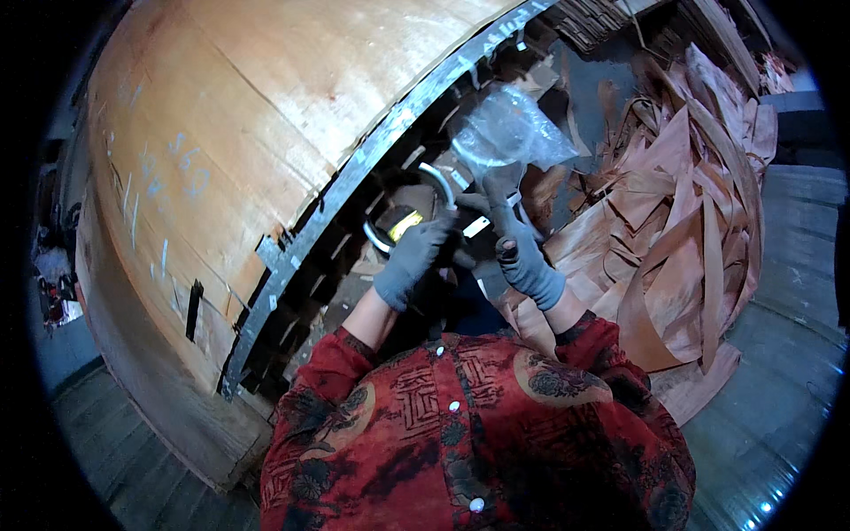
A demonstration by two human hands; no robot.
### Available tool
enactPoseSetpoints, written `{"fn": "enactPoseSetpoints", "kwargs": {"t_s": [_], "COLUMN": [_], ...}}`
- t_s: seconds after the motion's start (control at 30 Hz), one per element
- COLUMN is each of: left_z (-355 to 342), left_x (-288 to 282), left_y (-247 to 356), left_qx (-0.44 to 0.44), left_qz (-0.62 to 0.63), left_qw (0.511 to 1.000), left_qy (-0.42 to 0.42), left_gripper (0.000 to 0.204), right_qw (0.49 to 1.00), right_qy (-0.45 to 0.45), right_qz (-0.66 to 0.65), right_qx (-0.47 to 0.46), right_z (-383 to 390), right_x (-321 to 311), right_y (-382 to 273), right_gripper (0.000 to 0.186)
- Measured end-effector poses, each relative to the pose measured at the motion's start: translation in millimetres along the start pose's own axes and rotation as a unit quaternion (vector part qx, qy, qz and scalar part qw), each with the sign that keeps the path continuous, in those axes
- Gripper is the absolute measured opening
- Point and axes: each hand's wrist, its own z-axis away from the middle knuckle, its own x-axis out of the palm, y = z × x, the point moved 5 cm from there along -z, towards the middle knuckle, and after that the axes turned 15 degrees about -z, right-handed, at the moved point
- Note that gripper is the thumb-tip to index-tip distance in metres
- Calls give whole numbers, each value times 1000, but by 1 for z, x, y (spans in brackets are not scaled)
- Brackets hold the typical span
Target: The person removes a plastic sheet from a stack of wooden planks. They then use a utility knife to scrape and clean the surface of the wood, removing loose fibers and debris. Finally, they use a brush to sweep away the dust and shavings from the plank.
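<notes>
A large stack of tan wood veneer sheets (239, 115) with blue marks occupies the left side. A long, worn, grey metal-like strip (372, 146) borders its right edge diagonally. Right of the strip sits a dark, rounded object with white curved edges and a yellow label (405, 223), located directly beyond the left hand (412, 259). This grey-gloved hand is curled at the object's near side; whether its fingers clasp it cannot be determined. A crumpled, clear plastic sheet (513, 128) lies beyond the right hand (531, 270). This grey-gloved hand is also curled; its contents cannot be determined. Loose, pinkish-brown veneer strips (677, 230) are heaped at far right.
</notes>
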Motion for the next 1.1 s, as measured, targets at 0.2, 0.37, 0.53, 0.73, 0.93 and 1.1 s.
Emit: {"fn": "enactPoseSetpoints", "kwargs": {"t_s": [0.2, 0.37, 0.53, 0.73, 0.93, 1.1], "left_z": [31, 49, 60, 61, 67, 63], "left_x": [-5, -16, -26, -27, -39, -31], "left_y": [7, -17, 42, 34, 38, 36], "left_qx": [-237, -168, 97, 143, 43, 108], "left_qz": [164, 154, -491, -553, -484, -485], "left_qw": [955, 956, 842, 793, 835, 835], "left_qy": [70, 183, 201, 210, 258, 238], "left_gripper": [18, 80, 64, 27, 63, 86], "right_qw": [989, 987, 972, 942, 967, 889], "right_qy": [-8, -48, -32, -35, -102, 6], "right_qz": [-120, -105, -145, -227, -103, -340], "right_qx": [82, 116, 182, 246, 210, 305], "right_z": [14, 18, 23, 25, 18, 16], "right_x": [51, 67, 66, 73, 67, 79], "right_y": [10, 28, 52, 73, 61, 56], "right_gripper": [101, 86, 87, 82, 84, 87]}}
